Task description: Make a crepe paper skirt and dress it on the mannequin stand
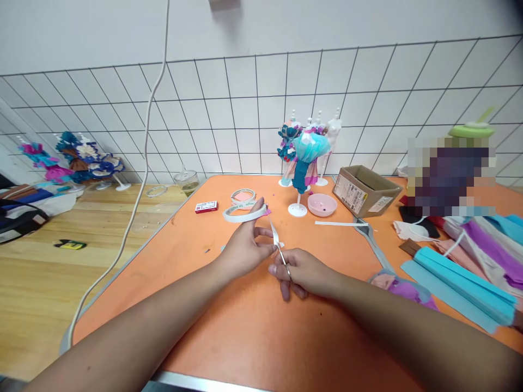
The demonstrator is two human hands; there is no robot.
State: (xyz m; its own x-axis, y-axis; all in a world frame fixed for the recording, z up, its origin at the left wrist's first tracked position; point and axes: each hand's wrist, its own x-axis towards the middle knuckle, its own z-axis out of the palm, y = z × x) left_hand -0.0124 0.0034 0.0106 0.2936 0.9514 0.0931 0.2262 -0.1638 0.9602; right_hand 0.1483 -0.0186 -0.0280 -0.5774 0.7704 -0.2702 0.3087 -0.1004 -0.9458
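My left hand (246, 246) is closed around a white roll of tape (239, 216), which hangs over its thumb and has printed lettering inside the ring. A short strip of white tape (274, 233) runs down from the roll to the fingertips. My right hand (302, 272) has its fingers through the handles of small metal scissors (281, 255). The blades point up and away, touching or very near the strip beside my left fingertips. Just behind the held roll, a second tape roll (243, 195) lies on the orange table (245, 337).
Beyond my hands stand a mini dress form in teal paper (301, 169), a pink bowl (322, 205) and a cardboard box (365, 190). A red and white small box (206, 207) lies left. Folded crepe paper (466, 283) covers the right side. A white cable (147, 125) hangs at left.
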